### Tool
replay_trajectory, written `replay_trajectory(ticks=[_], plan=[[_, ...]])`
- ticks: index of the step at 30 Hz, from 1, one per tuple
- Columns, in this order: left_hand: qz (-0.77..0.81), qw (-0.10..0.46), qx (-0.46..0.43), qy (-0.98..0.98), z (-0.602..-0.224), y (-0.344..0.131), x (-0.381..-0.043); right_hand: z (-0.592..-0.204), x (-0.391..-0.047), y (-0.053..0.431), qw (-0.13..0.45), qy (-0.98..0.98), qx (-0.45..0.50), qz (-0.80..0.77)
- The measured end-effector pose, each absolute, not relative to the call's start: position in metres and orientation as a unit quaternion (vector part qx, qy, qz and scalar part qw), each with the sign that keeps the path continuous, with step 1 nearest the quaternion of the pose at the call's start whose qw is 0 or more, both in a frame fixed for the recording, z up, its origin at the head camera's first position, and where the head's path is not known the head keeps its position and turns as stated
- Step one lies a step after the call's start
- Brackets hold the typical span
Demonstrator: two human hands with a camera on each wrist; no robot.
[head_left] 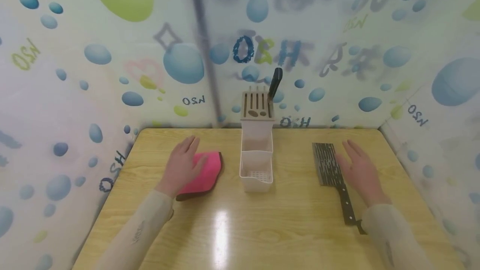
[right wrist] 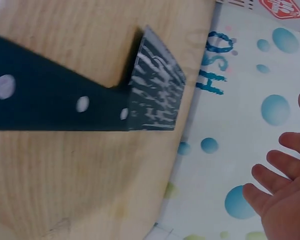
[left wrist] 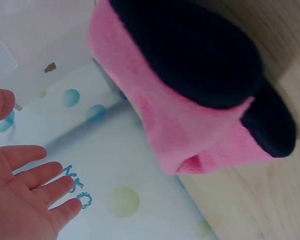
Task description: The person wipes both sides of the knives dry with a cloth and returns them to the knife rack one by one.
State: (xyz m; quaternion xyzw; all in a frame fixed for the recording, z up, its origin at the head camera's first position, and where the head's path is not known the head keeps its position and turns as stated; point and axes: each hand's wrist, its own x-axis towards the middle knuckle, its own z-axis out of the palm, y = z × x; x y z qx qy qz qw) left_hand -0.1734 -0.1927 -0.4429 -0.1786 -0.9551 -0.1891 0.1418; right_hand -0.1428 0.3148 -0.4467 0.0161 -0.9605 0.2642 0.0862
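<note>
My left hand (head_left: 181,168), fingers extended, is over the left edge of a folded pink cloth (head_left: 205,174) with dark trim. In the left wrist view the cloth (left wrist: 160,120) looks plush, with a black side showing, and the left hand (left wrist: 27,190) appears apart from it. A cleaver (head_left: 330,166) lies on the right side, its patterned blade toward the back and its black riveted handle (head_left: 348,207) toward me. Just right of the blade, my right hand (head_left: 361,174) has its fingers spread and holds nothing. The right wrist view shows the handle (right wrist: 65,100) up close.
Between the hands, a white knife holder (head_left: 256,157) with open compartments stands on the wooden table (head_left: 285,228). Its slotted top holds a black-handled utensil (head_left: 275,82) on the right. Printed curtain-like walls (head_left: 318,66) enclose the table's back and sides.
</note>
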Motion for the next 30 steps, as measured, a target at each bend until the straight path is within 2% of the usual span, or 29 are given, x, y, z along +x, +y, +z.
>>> replay_trajectory(ticks=[7, 15, 20, 30], plan=[[-0.174, 0.116, -0.17, -0.963, -0.446, -0.199, -0.169, -0.459, -0.14, 0.322, 0.075, -0.963, 0.018, 0.256], [-0.171, 0.054, -0.143, -0.973, -0.451, -0.201, -0.166, -0.464, -0.134, 0.324, 0.007, -0.966, -0.011, 0.258], [-0.163, 0.049, -0.148, -0.974, -0.463, -0.202, -0.165, -0.468, -0.13, 0.325, -0.031, -0.967, -0.016, 0.253], [-0.141, 0.009, -0.141, -0.98, -0.47, -0.2, -0.161, -0.487, -0.121, 0.334, -0.064, -0.973, -0.004, 0.222]])
